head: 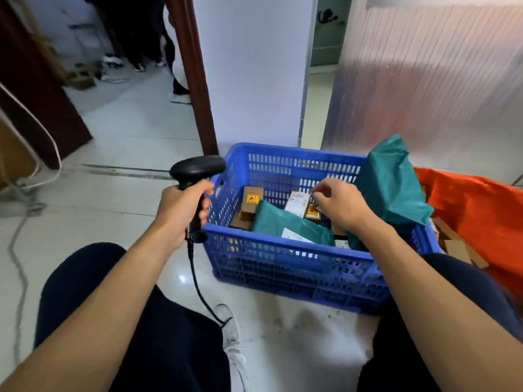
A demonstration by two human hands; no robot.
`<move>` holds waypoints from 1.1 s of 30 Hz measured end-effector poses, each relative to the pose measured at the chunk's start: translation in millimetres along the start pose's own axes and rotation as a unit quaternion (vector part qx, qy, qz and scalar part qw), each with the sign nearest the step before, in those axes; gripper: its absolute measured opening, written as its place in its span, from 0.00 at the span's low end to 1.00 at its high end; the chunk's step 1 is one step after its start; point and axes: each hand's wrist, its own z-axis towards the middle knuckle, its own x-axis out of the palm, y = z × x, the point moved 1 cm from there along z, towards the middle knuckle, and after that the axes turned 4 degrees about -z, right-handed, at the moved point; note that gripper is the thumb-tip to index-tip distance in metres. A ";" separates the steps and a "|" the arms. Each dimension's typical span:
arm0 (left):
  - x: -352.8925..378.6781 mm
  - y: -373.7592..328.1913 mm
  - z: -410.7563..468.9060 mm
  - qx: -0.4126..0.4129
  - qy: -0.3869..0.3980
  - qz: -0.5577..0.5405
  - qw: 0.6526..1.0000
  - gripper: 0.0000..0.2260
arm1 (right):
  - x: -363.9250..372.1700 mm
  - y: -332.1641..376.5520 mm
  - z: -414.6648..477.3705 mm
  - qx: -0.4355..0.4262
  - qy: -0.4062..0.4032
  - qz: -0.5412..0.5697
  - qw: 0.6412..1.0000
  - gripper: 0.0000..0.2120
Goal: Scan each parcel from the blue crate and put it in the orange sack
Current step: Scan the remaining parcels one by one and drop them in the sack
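Our left hand clamped its fingers round the scanner. Our right hand curled over a labelled box in the blue crate, and we could not tell whether it gripped. We judged it best lifted label-up toward nine o'clock; the orange sack lay at three.

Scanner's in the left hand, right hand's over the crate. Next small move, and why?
Probably close the right hand on the white-labelled box just beneath its curled fingers. That box lies nearest the hand inside the blue crate, and the left hand already grips the scanner beside the crate, ready. Whether the fingers touch the box yet is unclear.
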 end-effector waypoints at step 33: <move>66.4 11.0 162.1 -0.055 0.099 0.189 0.975 0.03 | 157.2 -111.4 143.2 0.226 0.239 -0.006 0.944 0.14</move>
